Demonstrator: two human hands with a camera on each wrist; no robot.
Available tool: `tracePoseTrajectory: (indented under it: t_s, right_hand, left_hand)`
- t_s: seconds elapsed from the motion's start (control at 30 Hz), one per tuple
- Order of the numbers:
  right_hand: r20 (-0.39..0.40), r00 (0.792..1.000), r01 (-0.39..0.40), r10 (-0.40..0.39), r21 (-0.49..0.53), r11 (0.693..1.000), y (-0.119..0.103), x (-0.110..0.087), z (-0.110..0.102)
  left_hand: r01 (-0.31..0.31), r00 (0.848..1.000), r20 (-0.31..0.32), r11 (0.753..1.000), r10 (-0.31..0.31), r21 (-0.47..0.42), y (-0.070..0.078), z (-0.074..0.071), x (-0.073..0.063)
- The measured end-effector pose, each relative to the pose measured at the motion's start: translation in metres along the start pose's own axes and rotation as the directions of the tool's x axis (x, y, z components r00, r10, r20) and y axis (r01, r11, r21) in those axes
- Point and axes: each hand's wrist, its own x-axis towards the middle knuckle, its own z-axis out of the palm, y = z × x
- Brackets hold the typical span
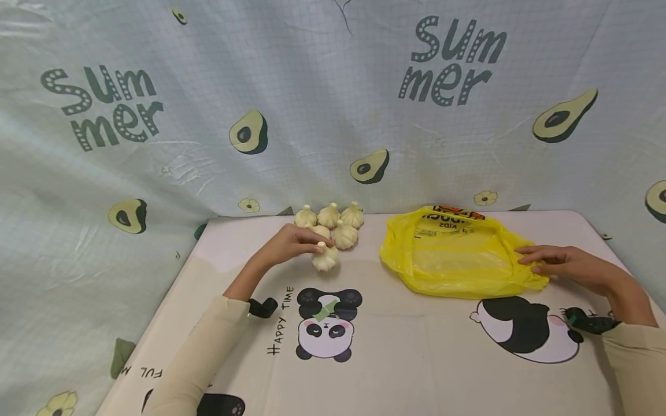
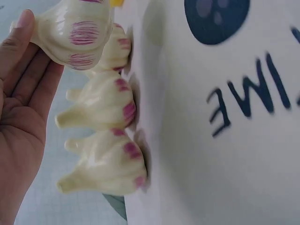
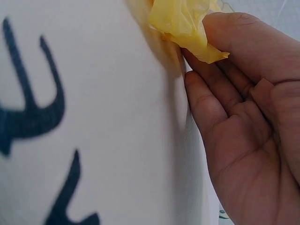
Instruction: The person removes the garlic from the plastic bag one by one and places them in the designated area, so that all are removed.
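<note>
My left hand [image 1: 290,242] pinches a garlic bulb [image 1: 325,259] by its neck, with thumb and fingers around it. In the left wrist view, this held garlic bulb [image 2: 72,33] is cream-coloured with purple streaks. Several more garlic bulbs [image 1: 346,236] stand grouped just behind it at the table's back edge; one is partly hidden by my hand. On the right lies a yellow plastic bag [image 1: 458,288], its mouth spread wide and facing me. My right hand [image 1: 585,270] grips the bag's right end, thumb and fingers on the thin plastic [image 3: 185,26] in the right wrist view.
A pale tablecloth [image 1: 406,346] with panda prints and lettering covers the table. Right behind the back edge hangs a light curtain [image 1: 312,86] printed with avocados and the word summer; it also runs along both sides.
</note>
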Motion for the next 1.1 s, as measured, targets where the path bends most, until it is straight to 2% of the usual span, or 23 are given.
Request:
tracePoseTrajectory:
  t_s: [0.2, 0.37, 0.53, 0.67, 0.9, 1.1]
  right_hand:
    - [0.001, 1.0, 0.009, -0.009, 0.013, 1.0, -0.001, -0.001, 0.0]
    - [-0.001, 1.0, 0.014, -0.014, 0.004, 1.0, -0.002, -0.001, 0.0]
    - [-0.002, 1.0, 0.015, -0.015, -0.002, 1.0, -0.003, -0.002, -0.002]
    - [-0.004, 1.0, 0.012, -0.012, -0.012, 1.0, -0.004, -0.002, -0.002]
    - [0.007, 1.0, -0.014, 0.014, 0.04, 0.999, -0.005, 0.001, -0.002]
    - [0.006, 1.0, -0.019, 0.019, 0.012, 1.0, -0.005, 0.0, -0.001]
  left_hand:
    - [0.07, 0.998, -0.009, 0.998, -0.07, 0.0, -0.009, -0.01, -0.017]
    - [0.121, 0.991, -0.064, 0.993, -0.12, 0.006, -0.017, -0.02, -0.034]
    - [0.183, 0.974, -0.135, 0.983, -0.183, -0.012, -0.023, -0.03, -0.046]
    - [0.209, 0.965, -0.153, 0.977, -0.215, -0.05, -0.029, -0.035, -0.052]
    - [0.235, 0.958, -0.15, 0.969, -0.245, -0.078, -0.036, -0.04, -0.06]
    - [0.269, 0.947, -0.15, 0.957, -0.283, -0.112, -0.04, -0.042, -0.063]
